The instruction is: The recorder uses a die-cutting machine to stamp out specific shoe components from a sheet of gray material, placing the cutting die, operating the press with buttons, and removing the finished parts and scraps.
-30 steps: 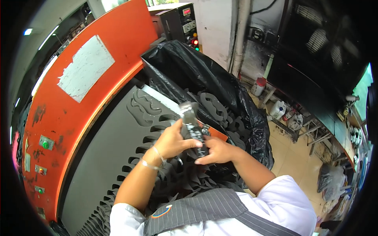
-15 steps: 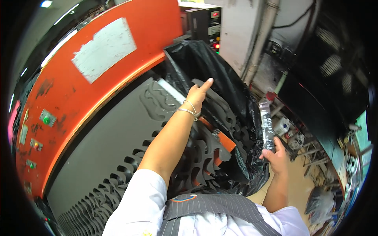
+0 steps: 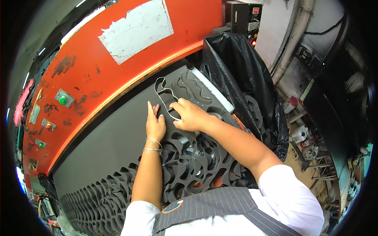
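A dark grey foam sheet [image 3: 106, 133] lies beneath the orange press, with curved shapes cut out along its near side. My right hand [image 3: 191, 115] grips a cutting die [image 3: 167, 91], a thin metal band bent into a wavy closed outline, at its near right edge. The die sits on the sheet beside several curved cuts. Just left of it, my left hand [image 3: 156, 124] rests on the foam, fingers stretched out and holding nothing. Whether its fingertips touch the die is hard to make out.
The orange press beam [image 3: 118, 74] arches along the far side, with round buttons [image 3: 63, 100] at its left. A black plastic bag [image 3: 244, 70] of foam offcuts stands at the right behind a white bar [image 3: 212, 89]. A control box [image 3: 244, 19] stands beyond. Foam webbing [image 3: 197, 169] hangs nearby.
My right hand has come from the far right over the sheet, bringing the metal die onto the foam. My left hand has drawn back from beside the black bag onto the sheet.
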`<state>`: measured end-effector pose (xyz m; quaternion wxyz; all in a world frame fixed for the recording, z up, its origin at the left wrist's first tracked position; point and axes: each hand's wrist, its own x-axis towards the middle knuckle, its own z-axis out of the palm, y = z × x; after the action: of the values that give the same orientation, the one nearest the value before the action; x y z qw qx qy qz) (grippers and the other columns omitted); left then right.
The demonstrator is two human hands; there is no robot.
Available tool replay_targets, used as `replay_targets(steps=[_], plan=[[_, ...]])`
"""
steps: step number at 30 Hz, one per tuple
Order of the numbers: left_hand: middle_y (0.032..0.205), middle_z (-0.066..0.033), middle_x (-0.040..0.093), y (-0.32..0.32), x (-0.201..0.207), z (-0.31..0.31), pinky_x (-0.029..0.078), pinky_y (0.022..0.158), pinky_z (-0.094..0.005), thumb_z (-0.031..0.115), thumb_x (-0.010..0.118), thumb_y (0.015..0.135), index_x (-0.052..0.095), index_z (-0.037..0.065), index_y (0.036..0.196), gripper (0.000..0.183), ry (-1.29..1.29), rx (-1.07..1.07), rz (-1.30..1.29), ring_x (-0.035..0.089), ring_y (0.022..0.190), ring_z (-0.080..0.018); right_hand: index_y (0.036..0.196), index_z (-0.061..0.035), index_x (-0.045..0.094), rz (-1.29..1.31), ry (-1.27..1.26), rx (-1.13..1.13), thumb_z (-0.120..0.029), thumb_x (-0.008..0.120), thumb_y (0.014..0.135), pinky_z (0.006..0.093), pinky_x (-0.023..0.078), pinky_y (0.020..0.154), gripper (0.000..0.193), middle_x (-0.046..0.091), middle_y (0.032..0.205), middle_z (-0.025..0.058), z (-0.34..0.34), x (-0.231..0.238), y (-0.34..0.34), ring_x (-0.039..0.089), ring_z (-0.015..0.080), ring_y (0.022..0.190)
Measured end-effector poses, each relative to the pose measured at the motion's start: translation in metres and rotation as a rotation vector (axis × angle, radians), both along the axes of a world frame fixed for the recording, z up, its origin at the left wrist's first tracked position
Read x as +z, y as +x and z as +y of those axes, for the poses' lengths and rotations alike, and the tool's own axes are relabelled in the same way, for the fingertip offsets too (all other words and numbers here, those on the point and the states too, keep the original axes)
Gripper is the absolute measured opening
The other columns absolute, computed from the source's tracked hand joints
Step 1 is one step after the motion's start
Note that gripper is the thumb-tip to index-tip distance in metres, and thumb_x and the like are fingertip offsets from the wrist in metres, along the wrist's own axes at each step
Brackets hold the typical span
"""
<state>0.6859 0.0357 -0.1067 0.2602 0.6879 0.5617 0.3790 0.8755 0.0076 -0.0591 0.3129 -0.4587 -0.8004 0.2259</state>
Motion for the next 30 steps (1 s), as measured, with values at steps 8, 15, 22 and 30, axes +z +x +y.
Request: replay_targets(steps=[8,15,22,30], plan=[[0.144,-0.0128,0.042,-0.002,0.014,-0.002,0.011,0.115,-0.0454,0.002,0.045,0.081,0.013,0.001,0.148,0.075,-0.035,-0.166,0.257,0.031,0.138,-0.026,0.128,-0.005,0.05,-0.004,0.015,-0.052,-0.024,0.079,0.068,0.0395,0.044,0.089,0.069,0.059,0.1,0.0157,-0.006,-0.023,0.02,0.055,0.0326,0.1],[0.148,-0.0129,0.036,0.001,0.01,0.006,0.005,0.114,-0.0497,0.003,0.045,0.082,0.008,0.003,0.149,0.076,-0.066,-0.214,0.337,0.023,0.142,-0.0235,0.116,-0.009,0.062,0.073,0.126,-0.067,-0.027,0.079,0.066,0.0385,0.045,0.084,0.055,0.058,0.092,0.0131,0.002,-0.044,0.024,0.056,0.03,0.091],[0.149,-0.0128,0.034,0.005,0.015,0.034,0.008,0.114,-0.0501,0.006,0.045,0.08,0.008,0.001,0.149,0.078,-0.063,-0.182,0.391,0.023,0.142,-0.024,0.114,-0.0103,0.063,0.023,0.13,-0.093,-0.028,0.08,0.065,0.0384,0.046,0.08,0.055,0.058,0.088,0.0117,0.029,-0.034,0.025,0.057,0.0296,0.087],[0.142,-0.0225,0.04,-0.051,0.036,0.067,0.038,0.103,-0.0336,0.022,0.059,0.085,0.032,0.005,0.144,0.066,-0.211,-0.177,-0.071,0.051,0.121,-0.0316,0.127,-0.0067,0.053,-0.151,0.131,-0.097,-0.034,0.081,0.062,0.0418,0.043,0.088,0.076,0.061,0.112,0.0161,0.041,0.004,0.005,0.055,0.0342,0.101]])
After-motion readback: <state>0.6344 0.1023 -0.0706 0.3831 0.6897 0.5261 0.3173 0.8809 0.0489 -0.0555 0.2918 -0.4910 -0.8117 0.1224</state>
